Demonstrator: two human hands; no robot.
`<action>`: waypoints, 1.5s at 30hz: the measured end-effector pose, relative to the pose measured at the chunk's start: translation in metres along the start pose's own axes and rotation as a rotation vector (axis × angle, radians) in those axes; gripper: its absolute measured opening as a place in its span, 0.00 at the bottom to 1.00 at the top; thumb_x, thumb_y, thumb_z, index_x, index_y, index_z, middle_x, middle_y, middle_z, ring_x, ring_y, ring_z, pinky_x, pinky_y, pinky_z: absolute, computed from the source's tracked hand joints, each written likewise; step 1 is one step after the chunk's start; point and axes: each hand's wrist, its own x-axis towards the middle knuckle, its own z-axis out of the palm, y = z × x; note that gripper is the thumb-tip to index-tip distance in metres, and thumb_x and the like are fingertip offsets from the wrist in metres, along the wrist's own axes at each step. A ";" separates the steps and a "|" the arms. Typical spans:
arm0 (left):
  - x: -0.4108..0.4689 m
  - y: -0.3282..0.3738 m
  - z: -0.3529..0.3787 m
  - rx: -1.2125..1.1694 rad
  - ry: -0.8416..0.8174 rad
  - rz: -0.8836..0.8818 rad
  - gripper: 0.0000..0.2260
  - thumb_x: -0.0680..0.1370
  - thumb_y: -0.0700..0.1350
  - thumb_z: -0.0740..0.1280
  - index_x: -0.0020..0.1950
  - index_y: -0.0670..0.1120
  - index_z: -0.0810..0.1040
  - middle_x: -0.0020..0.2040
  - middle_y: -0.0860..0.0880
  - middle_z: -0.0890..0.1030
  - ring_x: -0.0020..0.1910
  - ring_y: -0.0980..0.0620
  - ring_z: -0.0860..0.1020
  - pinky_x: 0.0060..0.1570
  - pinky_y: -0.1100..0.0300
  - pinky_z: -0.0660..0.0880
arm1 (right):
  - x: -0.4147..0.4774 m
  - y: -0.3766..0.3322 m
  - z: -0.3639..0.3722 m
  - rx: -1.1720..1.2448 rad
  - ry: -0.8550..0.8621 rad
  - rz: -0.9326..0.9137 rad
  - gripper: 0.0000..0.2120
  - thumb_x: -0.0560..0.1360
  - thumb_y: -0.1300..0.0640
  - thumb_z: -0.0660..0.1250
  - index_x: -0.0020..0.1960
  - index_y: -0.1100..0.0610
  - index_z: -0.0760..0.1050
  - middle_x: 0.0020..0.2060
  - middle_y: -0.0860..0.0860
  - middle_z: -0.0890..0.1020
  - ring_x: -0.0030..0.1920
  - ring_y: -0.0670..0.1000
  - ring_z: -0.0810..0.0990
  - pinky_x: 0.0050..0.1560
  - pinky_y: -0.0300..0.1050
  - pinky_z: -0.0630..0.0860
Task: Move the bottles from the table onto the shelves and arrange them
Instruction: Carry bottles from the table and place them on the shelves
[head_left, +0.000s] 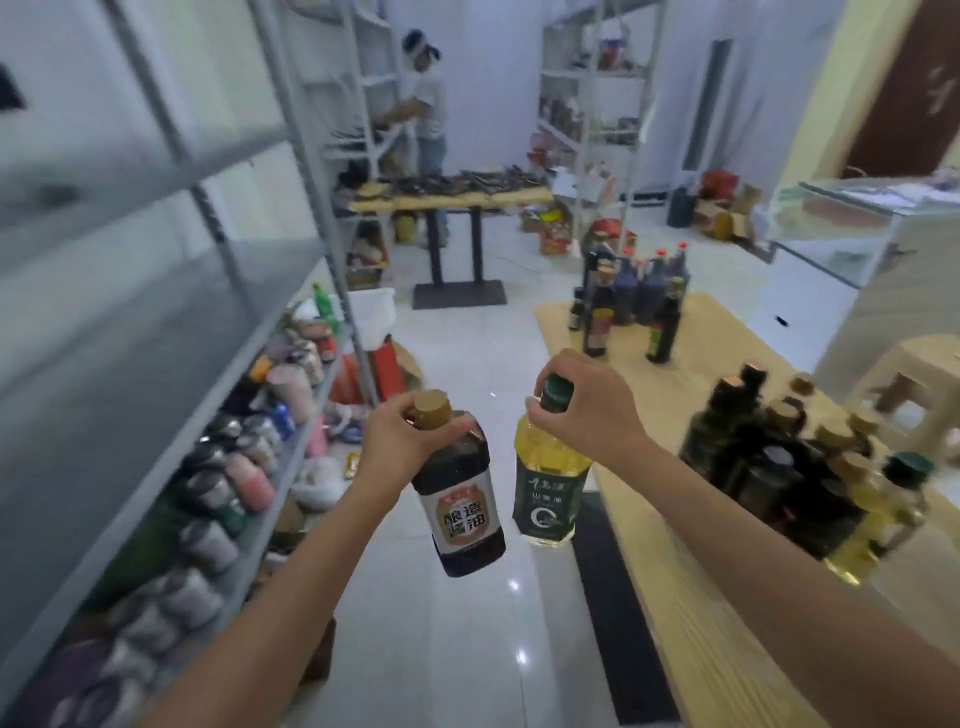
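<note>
My left hand (402, 441) grips a dark soy sauce bottle (462, 499) by its neck, just under the gold cap, and the bottle hangs tilted over the floor. My right hand (587, 410) holds a yellow oil bottle (548, 488) with a green label by its green cap. Both bottles are in the air between the grey shelves (171, 322) on the left and the wooden table (691, 587) on the right. Several more dark and yellow bottles (789, 467) stand on the table's right side. Another cluster of dark bottles (634, 301) stands at its far end.
The lower shelf on the left carries several jars and cans (234, 467). Bags and packets (337, 452) litter the floor by the shelf post. A person (428, 104) works at a far shelf behind a second table (452, 197). A beige stool (914, 384) stands right.
</note>
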 end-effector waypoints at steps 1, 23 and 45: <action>0.003 0.008 -0.019 -0.037 0.052 0.005 0.12 0.63 0.50 0.79 0.42 0.53 0.80 0.41 0.54 0.84 0.41 0.56 0.81 0.34 0.69 0.75 | 0.016 -0.012 0.006 0.040 -0.008 -0.034 0.08 0.67 0.54 0.73 0.40 0.56 0.75 0.38 0.48 0.77 0.37 0.50 0.75 0.38 0.45 0.74; 0.050 0.168 -0.305 -0.028 0.757 0.114 0.16 0.60 0.49 0.80 0.43 0.46 0.82 0.36 0.49 0.85 0.35 0.50 0.84 0.34 0.57 0.80 | 0.269 -0.269 0.101 0.865 -0.057 -0.557 0.04 0.67 0.56 0.72 0.42 0.55 0.81 0.36 0.44 0.82 0.39 0.44 0.80 0.42 0.38 0.79; 0.069 0.241 -0.385 0.477 1.483 0.044 0.15 0.65 0.53 0.77 0.47 0.48 0.81 0.36 0.53 0.85 0.35 0.56 0.84 0.33 0.65 0.79 | 0.399 -0.460 0.155 1.480 -0.205 -1.086 0.04 0.68 0.55 0.70 0.42 0.55 0.79 0.35 0.45 0.79 0.36 0.42 0.77 0.41 0.34 0.75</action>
